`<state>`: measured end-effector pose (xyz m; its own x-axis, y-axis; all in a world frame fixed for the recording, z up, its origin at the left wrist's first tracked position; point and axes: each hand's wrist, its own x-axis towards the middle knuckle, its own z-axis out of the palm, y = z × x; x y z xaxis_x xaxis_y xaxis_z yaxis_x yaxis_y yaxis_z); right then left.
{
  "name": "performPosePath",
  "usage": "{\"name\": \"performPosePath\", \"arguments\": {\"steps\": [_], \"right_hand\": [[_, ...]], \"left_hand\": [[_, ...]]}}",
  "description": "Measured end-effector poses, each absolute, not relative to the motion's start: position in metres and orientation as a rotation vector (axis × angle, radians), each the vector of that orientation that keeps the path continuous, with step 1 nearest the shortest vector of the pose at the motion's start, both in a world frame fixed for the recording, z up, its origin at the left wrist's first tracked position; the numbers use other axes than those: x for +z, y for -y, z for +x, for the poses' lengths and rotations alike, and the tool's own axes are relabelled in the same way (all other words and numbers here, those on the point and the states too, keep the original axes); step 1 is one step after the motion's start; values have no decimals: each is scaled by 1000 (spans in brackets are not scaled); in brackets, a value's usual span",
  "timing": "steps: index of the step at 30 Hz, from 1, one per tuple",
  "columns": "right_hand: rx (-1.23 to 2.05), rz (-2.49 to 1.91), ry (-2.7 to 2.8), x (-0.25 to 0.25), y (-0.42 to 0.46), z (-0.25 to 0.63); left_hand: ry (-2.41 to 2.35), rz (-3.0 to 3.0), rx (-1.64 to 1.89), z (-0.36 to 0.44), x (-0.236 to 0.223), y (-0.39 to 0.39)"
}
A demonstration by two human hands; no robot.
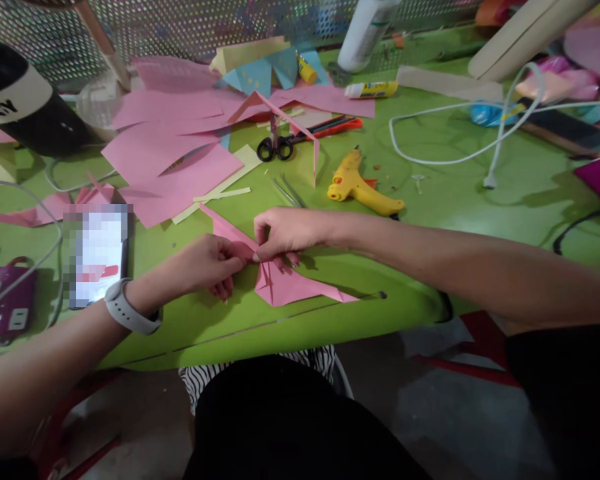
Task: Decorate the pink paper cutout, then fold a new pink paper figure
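Note:
A pink folded paper (285, 288) lies near the front edge of the green table, with one pointed strip reaching up left and another tapering to the right. My left hand (213, 263), a pale band on its wrist, pinches the paper's left side between thumb and forefinger. From the right, my right hand (280, 237) reaches across and pinches the paper close by, at its middle. The two hands' fingertips nearly meet there and hide part of the folds. Just beyond my right hand lie metal tweezers (290, 192).
A yellow glue gun (363, 183) and black-handled scissors (275, 148) lie beyond my hands. Pink paper sheets (180, 167) spread at the back left. A lit phone (100, 257) is beside my left forearm. Glue sticks (373, 89) and a white cable (430, 161) lie farther back.

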<state>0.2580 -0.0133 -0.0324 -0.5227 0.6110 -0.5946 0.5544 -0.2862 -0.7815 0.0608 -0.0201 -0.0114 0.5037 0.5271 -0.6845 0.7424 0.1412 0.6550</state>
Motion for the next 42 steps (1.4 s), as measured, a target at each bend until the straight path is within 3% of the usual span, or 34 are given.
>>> {"name": "performPosePath", "arguments": {"steps": [42], "right_hand": [[1959,-1514,1804,-34,18,259]], "left_hand": [[-1280,1391,-208,30,-16,28]]}}
